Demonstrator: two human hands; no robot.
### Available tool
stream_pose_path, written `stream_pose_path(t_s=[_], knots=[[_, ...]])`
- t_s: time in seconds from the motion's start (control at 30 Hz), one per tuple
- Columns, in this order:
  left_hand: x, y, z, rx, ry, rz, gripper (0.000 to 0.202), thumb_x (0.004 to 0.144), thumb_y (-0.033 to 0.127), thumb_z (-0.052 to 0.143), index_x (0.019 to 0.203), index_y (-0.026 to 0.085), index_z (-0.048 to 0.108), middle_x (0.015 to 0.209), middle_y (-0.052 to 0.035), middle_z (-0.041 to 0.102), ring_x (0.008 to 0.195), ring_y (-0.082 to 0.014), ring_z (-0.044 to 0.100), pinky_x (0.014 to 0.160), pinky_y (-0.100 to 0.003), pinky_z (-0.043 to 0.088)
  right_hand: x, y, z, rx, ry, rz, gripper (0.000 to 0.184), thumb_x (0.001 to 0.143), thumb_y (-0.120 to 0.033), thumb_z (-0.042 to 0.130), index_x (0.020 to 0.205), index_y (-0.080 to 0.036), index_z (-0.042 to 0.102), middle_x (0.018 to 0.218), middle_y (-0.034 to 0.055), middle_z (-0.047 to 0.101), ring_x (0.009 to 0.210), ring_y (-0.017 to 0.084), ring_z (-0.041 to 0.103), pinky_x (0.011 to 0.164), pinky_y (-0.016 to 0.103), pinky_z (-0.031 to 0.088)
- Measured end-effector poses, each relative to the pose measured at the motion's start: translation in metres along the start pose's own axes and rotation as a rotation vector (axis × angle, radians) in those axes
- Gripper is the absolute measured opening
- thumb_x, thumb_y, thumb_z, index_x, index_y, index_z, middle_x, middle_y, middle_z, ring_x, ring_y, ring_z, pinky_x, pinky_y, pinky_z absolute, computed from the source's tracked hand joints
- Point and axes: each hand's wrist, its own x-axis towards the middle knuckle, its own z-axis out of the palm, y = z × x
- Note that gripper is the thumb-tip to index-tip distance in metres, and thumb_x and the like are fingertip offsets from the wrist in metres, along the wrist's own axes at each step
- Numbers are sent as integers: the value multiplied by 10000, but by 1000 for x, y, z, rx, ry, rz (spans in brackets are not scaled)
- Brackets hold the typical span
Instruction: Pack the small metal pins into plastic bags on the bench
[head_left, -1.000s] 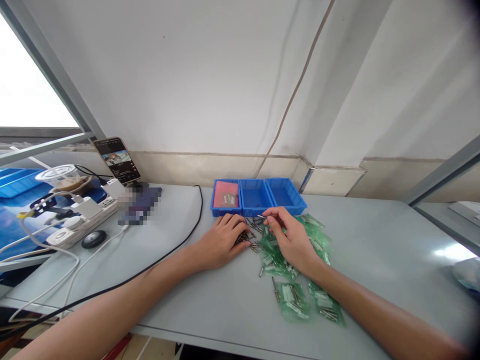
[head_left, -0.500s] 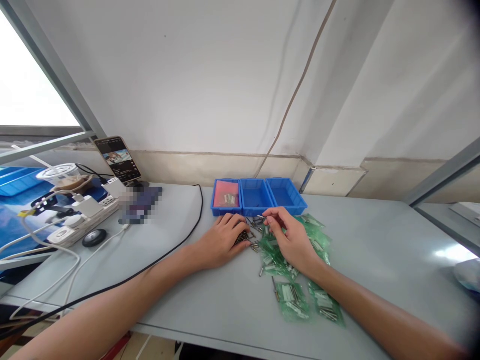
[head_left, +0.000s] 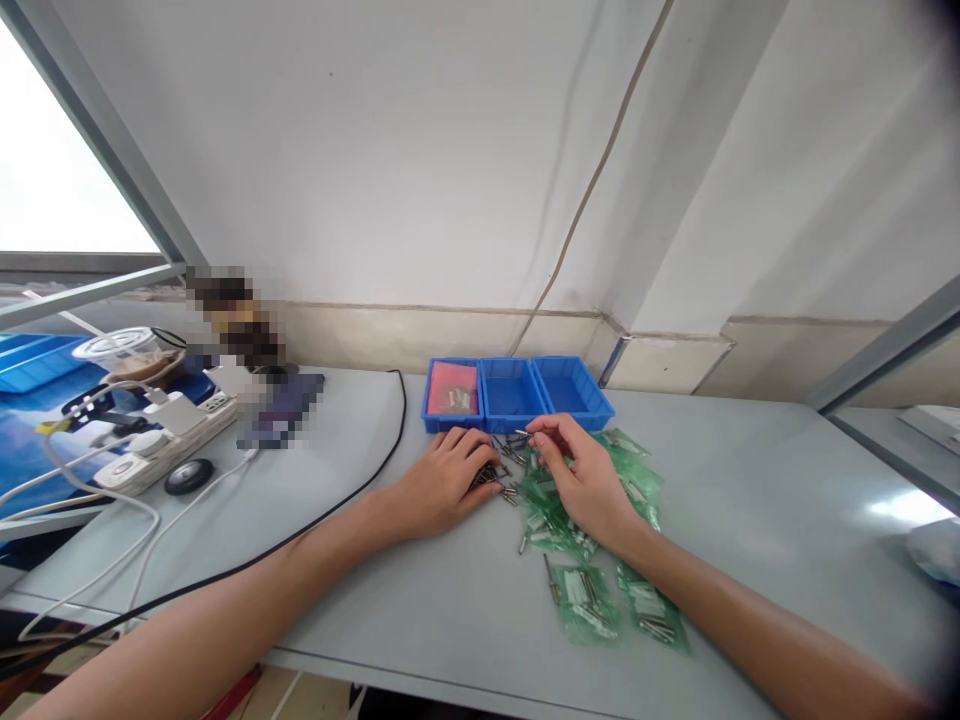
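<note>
My left hand [head_left: 444,482] rests on the table, thumb and fingers apart, cupped around a pile of small metal pins [head_left: 486,476]. More loose pins [head_left: 510,452] lie just beyond its fingertips. Between thumb and forefinger, my right hand [head_left: 589,480] pinches one small metal pin [head_left: 522,432] above the pile's right side. Under and around that hand lie green plastic bags [head_left: 546,512] with metal pins inside. Two more such bags, a left one [head_left: 586,605] and a right one [head_left: 651,610], are nearer the front edge.
Behind my hands stand three joined blue bins [head_left: 513,390]; the left one holds a red sheet [head_left: 452,380] and some small parts. A black cable [head_left: 330,508] crosses the table at left. Beyond it are a power strip [head_left: 169,440], a black round object [head_left: 189,476] and a lidded cup [head_left: 124,350].
</note>
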Motion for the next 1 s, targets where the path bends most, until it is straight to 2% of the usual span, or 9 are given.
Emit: stream_pose_path(t_s=[0.4, 0.57, 1.0], knots=[[0, 0, 1, 3, 12, 8, 283, 1100, 440, 531, 1276, 229, 601, 1340, -98, 615, 1188, -282, 553, 1048, -461, 469, 1, 1, 0, -46, 30, -62, 215, 1093, -364, 503, 1158, -258, 678, 1057, 69, 700, 881, 239, 658, 760, 362, 527], [1, 0, 0, 1, -2, 5, 277, 1098, 431, 540, 1274, 226, 602, 1333, -94, 618, 1182, -279, 552, 1051, -455, 467, 0, 4, 0, -9, 6, -35, 249, 1109, -372, 460, 1160, -264, 679, 1016, 57, 688, 803, 220, 644, 765, 368, 538], [0, 1, 0, 1, 8, 6, 283, 1101, 442, 525, 1273, 233, 608, 1328, -97, 620, 1178, -279, 554, 1046, -456, 472, 0, 2, 0, 18, -8, 12, 295, 1107, -416, 441, 1139, -251, 683, 908, 42, 713, 775, 216, 651, 725, 355, 536]])
